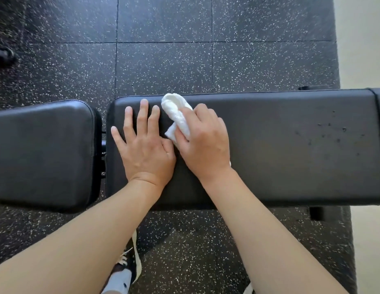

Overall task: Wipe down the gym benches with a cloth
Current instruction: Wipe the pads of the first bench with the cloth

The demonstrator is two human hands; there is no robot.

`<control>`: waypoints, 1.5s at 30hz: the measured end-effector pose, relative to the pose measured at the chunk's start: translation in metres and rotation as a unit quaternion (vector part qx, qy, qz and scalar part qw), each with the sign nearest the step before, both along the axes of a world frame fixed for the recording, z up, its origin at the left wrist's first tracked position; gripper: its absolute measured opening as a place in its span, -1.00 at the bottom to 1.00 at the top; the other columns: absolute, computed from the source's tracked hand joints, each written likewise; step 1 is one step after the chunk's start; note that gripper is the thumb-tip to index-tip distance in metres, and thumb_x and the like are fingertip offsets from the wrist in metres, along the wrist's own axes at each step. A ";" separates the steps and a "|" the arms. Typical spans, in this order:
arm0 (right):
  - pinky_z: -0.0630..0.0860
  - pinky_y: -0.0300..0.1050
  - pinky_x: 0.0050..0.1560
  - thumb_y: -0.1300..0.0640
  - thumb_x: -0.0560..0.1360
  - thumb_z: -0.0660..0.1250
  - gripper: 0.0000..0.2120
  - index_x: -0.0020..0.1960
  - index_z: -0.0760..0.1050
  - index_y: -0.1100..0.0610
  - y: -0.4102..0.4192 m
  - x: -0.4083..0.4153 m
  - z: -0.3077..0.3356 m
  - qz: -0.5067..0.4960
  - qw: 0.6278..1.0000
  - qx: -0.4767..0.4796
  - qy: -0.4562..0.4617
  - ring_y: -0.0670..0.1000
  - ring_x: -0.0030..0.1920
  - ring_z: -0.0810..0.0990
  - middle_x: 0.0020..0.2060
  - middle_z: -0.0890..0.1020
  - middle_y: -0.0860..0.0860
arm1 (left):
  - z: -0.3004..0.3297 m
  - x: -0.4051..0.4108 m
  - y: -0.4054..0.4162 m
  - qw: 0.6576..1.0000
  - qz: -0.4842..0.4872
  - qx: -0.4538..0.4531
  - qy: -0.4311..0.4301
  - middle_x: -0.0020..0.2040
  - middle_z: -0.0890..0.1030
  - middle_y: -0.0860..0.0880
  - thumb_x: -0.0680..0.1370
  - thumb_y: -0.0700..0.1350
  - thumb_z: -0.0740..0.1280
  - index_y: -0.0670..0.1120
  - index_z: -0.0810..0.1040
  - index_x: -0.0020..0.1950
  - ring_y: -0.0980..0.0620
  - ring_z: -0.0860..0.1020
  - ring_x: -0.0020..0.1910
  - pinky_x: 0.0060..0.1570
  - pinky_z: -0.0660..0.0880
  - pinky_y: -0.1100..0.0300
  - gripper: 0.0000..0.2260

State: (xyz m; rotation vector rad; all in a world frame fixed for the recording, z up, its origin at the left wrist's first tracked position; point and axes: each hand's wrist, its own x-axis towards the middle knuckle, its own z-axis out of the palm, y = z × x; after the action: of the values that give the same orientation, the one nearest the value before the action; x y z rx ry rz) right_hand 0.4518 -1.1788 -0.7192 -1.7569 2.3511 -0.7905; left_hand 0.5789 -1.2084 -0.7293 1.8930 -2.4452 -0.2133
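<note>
Speckled rubber floor [163, 60] around black bench [291, 145].

Lying bare to the right along the long pad [291, 145], apart from small specks [333, 132]; blocking the left: flat left hand [146, 151], pad gap [102, 145].

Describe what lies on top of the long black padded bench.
On the long black padded bench: the flat left hand, and the right hand gripping a white cloth. Padding beneath them is hidden.
</note>
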 end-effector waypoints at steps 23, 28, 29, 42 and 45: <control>0.37 0.06 -0.30 0.10 0.54 0.35 -0.79 0.10 0.62 0.17 0.134 -0.094 -0.002 -0.053 0.998 0.015 0.028 0.09 -0.27 0.37 -0.22 0.44 0.05 | 0.011 -0.109 0.018 0.994 -0.062 0.020 0.087 0.55 0.39 -0.04 0.60 -0.13 0.20 -0.02 0.42 0.51 -0.20 0.25 0.59 0.56 0.10 -0.30 -0.55; 0.44 0.12 -0.27 0.13 0.53 0.35 -0.78 0.11 0.64 0.20 0.178 -0.169 -0.010 -0.158 0.987 -0.003 0.017 0.12 -0.27 0.38 -0.22 0.42 0.05 | -0.004 -0.124 0.030 0.996 -0.011 -0.013 0.085 0.60 0.33 -0.05 0.62 0.02 0.13 0.01 0.36 0.56 -0.20 0.15 0.65 0.62 0.02 -0.27 -0.51; 0.45 0.11 -0.26 0.13 0.53 0.34 -0.78 0.11 0.64 0.19 0.178 -0.174 -0.010 -0.183 0.983 -0.003 0.012 0.12 -0.26 0.38 -0.22 0.42 0.05 | -0.004 -0.124 0.029 0.996 -0.011 -0.014 0.085 0.60 0.33 -0.05 0.61 0.03 0.12 0.01 0.36 0.55 -0.20 0.16 0.65 0.61 0.03 -0.27 -0.51; 0.35 0.01 -0.10 0.00 0.52 0.27 -0.77 0.04 0.58 0.12 0.007 -0.134 0.000 -0.156 0.987 0.044 0.005 0.14 -0.06 0.50 -0.05 0.53 0.07 | -0.005 -0.127 0.029 0.997 -0.006 -0.028 0.067 0.59 0.35 -0.09 0.57 0.03 0.12 -0.03 0.39 0.54 -0.21 0.18 0.64 0.60 0.04 -0.27 -0.47; 0.33 0.04 -0.14 -0.04 0.51 0.28 -0.68 0.12 0.61 0.14 0.028 -0.118 0.000 -0.066 0.998 0.022 -0.008 0.16 -0.11 0.49 -0.09 0.53 0.09 | -0.005 -0.127 0.029 0.997 -0.004 -0.030 0.073 0.58 0.37 -0.12 0.57 0.02 0.13 -0.07 0.41 0.53 -0.24 0.19 0.63 0.59 0.05 -0.31 -0.48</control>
State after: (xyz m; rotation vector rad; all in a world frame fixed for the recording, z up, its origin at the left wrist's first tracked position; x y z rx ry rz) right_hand 0.3338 -1.1508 -0.7190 -1.5866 2.4737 -0.7598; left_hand 0.4521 -1.1793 -0.7347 1.7773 -2.3366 -0.2659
